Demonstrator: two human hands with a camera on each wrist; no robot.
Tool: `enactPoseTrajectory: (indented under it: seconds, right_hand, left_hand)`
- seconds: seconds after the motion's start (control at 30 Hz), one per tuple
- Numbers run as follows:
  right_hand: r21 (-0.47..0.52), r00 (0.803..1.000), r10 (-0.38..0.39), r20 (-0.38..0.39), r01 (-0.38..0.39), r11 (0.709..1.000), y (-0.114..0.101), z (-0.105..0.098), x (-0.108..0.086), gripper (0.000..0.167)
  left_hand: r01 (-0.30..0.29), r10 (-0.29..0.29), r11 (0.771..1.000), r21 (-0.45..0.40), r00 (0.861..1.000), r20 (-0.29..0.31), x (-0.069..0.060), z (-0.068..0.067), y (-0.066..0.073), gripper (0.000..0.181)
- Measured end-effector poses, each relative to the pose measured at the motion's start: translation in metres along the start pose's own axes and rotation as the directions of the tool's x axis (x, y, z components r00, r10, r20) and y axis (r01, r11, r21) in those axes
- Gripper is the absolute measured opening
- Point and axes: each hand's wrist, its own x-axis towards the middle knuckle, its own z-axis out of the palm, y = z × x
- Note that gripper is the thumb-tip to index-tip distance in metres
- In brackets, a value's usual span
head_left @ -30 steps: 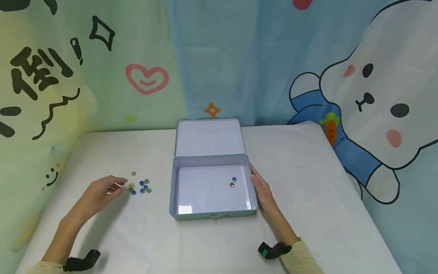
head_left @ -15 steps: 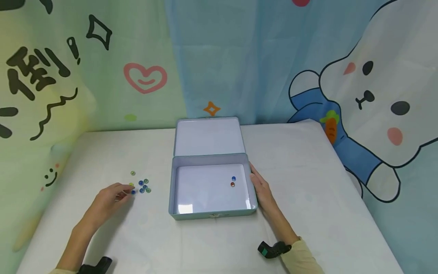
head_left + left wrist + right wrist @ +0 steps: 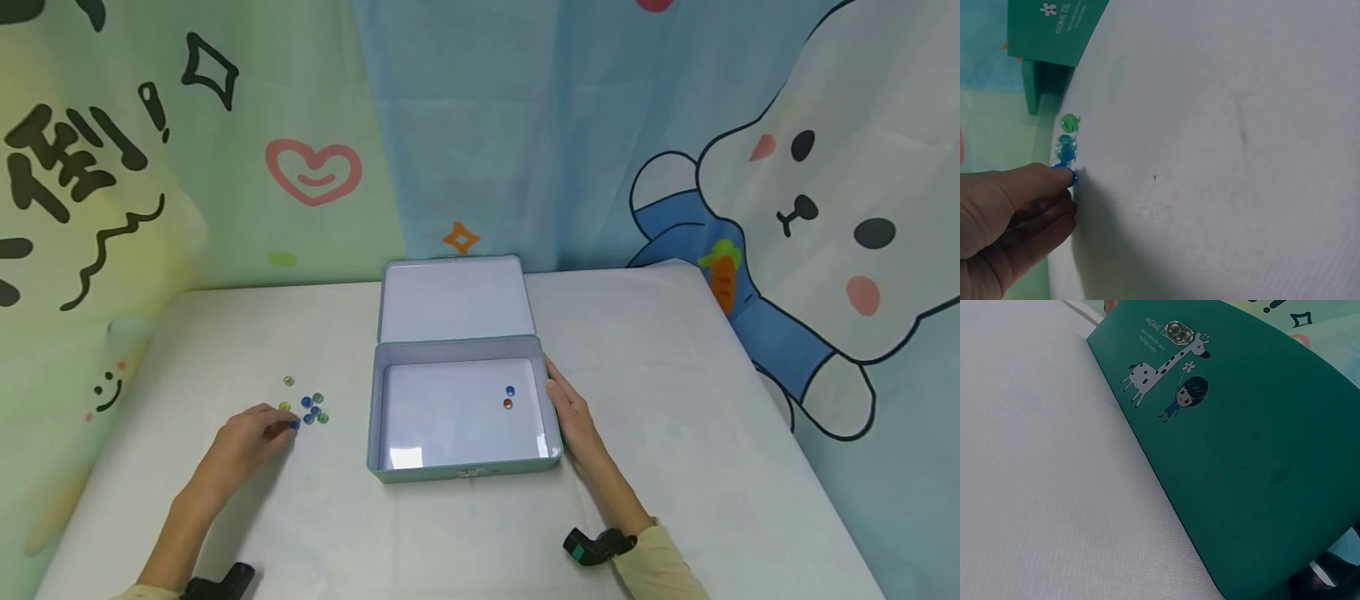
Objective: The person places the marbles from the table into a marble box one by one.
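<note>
In the head view my left hand [image 3: 243,446] is at the near left edge of a loose group of glass marbles, with thumb and fingertips pinching a blue marble [image 3: 295,425]. The left wrist view shows the thumb over that blue marble [image 3: 1072,177], partly hiding it. Close by lie a yellow-green marble [image 3: 284,407], a green marble [image 3: 322,418] and several others. My right hand [image 3: 576,419] holds the right side wall of an open tin box [image 3: 465,475], thumb at the rim. Inside the box are a blue marble [image 3: 510,390] and a brown marble [image 3: 507,404].
The box's lid [image 3: 456,298] stands folded back behind it. A white cloth [image 3: 645,350] covers the table, and a printed curtain [image 3: 480,133] hangs along its back edge. The right wrist view shows the box's green outer side [image 3: 1247,437] with a giraffe drawing.
My left hand has moved a little right and nearer, from beside the yellow-green marbles to the blue marble, its fingers closing on it. The right hand and the box stay where they were.
</note>
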Motion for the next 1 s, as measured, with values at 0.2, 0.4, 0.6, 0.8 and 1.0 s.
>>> enactPoseTrajectory:
  seconds: [0.2, 0.4, 0.6, 0.8, 1.0]
  right_hand:
    - [-0.012, 1.0, 0.0, -0.001, 0.0, 1.0, -0.002, 0.0, -0.001, 0.051]
    - [-0.015, 1.0, 0.002, 0.0, -0.002, 1.0, -0.001, 0.0, 0.0, 0.051]
    - [-0.027, 1.0, 0.0, 0.006, 0.0, 1.0, 0.0, 0.0, 0.0, 0.052]
    - [-0.023, 1.0, -0.003, 0.009, 0.003, 1.0, 0.0, 0.0, -0.001, 0.051]
    - [-0.035, 1.0, -0.006, 0.007, 0.006, 0.999, 0.0, 0.0, -0.001, 0.051]
  left_hand:
    - [-0.015, 0.015, 1.0, -0.006, 1.0, -0.017, -0.001, 0.002, 0.002, 0.018]
    - [-0.011, 0.011, 1.0, -0.005, 1.0, -0.026, -0.001, 0.002, 0.002, 0.018]
    - [-0.036, 0.036, 0.999, -0.005, 0.997, -0.072, -0.001, -0.003, 0.005, 0.019]
    - [-0.149, 0.142, 0.988, -0.031, 0.977, -0.158, 0.002, -0.018, 0.015, 0.021]
    - [-0.258, 0.244, 0.965, -0.055, 0.952, -0.182, 0.015, -0.035, 0.031, 0.021]
